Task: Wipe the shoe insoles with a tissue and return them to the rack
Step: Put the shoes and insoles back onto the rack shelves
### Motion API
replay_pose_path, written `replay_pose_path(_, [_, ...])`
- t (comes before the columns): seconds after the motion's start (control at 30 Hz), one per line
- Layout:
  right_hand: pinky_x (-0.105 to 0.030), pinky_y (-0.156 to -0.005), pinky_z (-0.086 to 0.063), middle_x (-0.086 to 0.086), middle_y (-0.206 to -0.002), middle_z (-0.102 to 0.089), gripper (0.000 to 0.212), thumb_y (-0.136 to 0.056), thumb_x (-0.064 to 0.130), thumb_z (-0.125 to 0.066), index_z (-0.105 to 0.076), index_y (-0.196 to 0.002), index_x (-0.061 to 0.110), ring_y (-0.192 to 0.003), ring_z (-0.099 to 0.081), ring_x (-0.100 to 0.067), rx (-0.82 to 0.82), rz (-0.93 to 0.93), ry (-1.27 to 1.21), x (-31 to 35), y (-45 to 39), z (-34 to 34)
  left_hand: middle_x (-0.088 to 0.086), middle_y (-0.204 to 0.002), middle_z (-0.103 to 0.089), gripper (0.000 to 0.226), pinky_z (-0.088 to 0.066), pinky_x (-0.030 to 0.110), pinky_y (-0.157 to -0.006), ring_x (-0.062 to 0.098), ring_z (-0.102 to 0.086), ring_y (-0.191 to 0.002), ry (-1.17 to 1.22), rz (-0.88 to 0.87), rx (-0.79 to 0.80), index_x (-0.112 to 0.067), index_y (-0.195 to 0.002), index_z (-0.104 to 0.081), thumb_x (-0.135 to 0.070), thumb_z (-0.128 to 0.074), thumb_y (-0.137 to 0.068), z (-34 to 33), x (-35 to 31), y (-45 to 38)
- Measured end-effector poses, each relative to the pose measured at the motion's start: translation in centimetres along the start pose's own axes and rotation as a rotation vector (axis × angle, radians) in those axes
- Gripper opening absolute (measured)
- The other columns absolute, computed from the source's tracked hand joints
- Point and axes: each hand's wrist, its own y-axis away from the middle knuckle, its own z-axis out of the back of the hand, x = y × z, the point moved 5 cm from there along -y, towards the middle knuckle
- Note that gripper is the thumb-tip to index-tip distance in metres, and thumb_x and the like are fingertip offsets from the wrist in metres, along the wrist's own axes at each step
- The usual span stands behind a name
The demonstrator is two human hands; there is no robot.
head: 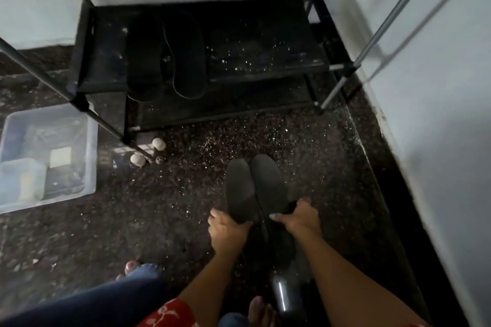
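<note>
Two dark grey insoles are held side by side above the speckled floor, toes pointing away from me. My left hand (227, 228) grips the heel end of the left insole (239, 188). My right hand (300, 216) grips the heel end of the right insole (268, 183). Ahead stands the black shoe rack (265, 61), with another pair of dark insoles (186, 61) lying on its lower shelf at the left. No tissue is visible.
A clear plastic bin (45, 159) with small items sits on the floor at the left. Two white round objects (138, 160) lie by the rack's front leg. A white wall (438, 114) runs along the right. A dark cylindrical object (285, 297) lies near my feet.
</note>
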Motion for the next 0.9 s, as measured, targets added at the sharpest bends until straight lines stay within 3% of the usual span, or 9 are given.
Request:
replay_pose_path(0.13, [-0.038,-0.083,-0.049,-0.012,-0.117,-0.060,0.064,-0.069,0.034,-0.080,-0.044,-0.119,0.015,-0.107,-0.058,-0.032,-0.078,-0.003,0.056,0.5,-0.6,-1.3,0.019,-0.125,-0.052,0.076,-0.043,0.042,-0.094,0.036,-0.049,-0.120,0.068,0.010,-0.053,0.002,-0.127,-0.033,-0.028,-0.078,-0.073,-0.8,0.4,-0.9])
replay_pose_path(0.3, [-0.028,-0.086,-0.044,-0.010,-0.117,-0.062,0.025,-0.084,0.023,-0.067,-0.062,-0.108,0.014,-0.112,-0.055,-0.028,-0.032,0.042,0.021,0.9,-1.4,-1.2,0.014,-0.107,-0.063,0.023,-0.046,0.031,-0.087,0.030,-0.058,-0.106,0.129,0.023,0.010,-0.012,-0.095,-0.055,-0.015,-0.072,-0.080,0.0,-0.2,-1.6])
replay_pose_path(0.47, [-0.028,-0.087,-0.044,-0.010,-0.110,-0.066,0.017,-0.084,0.012,-0.067,-0.066,-0.101,0.011,-0.103,-0.060,-0.026,-0.024,0.104,-0.239,1.0,-1.3,0.4,0.004,-0.090,-0.065,0.020,-0.053,0.031,-0.084,0.024,-0.064,-0.091,0.178,-0.108,0.050,-0.016,-0.097,-0.060,-0.009,-0.069,-0.080,2.2,-2.3,-0.4])
replay_pose_path(0.57, [-0.034,-0.090,-0.044,-0.012,-0.106,-0.067,0.017,-0.085,0.007,-0.064,-0.065,-0.102,0.005,-0.100,-0.061,-0.028,-0.198,0.163,-0.471,1.5,0.1,3.9,0.001,-0.082,-0.067,0.018,-0.056,0.039,-0.078,0.021,-0.065,-0.077,0.324,-0.268,0.006,-0.014,-0.093,-0.059,-0.004,-0.068,-0.080,4.5,-4.5,1.2])
replay_pose_path(0.63, [-0.036,-0.092,-0.044,-0.011,-0.103,-0.066,0.018,-0.086,0.007,-0.063,-0.064,-0.104,0.006,-0.099,-0.061,-0.028,-0.314,0.187,-0.601,2.7,1.2,6.6,0.003,-0.087,-0.069,0.021,-0.056,0.036,-0.078,0.017,-0.064,-0.077,0.379,-0.376,-0.018,-0.009,-0.101,-0.061,-0.003,-0.066,-0.082,6.4,-6.7,2.3])
replay_pose_path(0.8, [-0.031,-0.092,-0.043,-0.016,-0.106,-0.067,0.019,-0.087,0.008,-0.062,-0.065,-0.105,0.004,-0.102,-0.061,-0.029,-0.377,0.322,-0.690,10.5,2.3,11.9,0.006,-0.095,-0.068,0.025,-0.049,0.023,-0.077,0.014,-0.059,-0.082,0.416,-0.597,-0.126,-0.007,-0.111,-0.060,-0.006,-0.064,-0.086,12.6,-14.5,3.3])
replay_pose_path(0.9, [-0.022,-0.090,-0.040,-0.011,-0.105,-0.066,0.019,-0.088,0.011,-0.062,-0.066,-0.106,0.006,-0.102,-0.059,-0.024,-0.368,0.384,-0.678,16.6,2.3,14.5,0.001,-0.095,-0.062,0.023,-0.047,0.020,-0.077,0.011,-0.057,-0.084,0.428,-0.607,-0.166,-0.008,-0.108,-0.061,-0.007,-0.065,-0.085,16.2,-19.6,1.9])
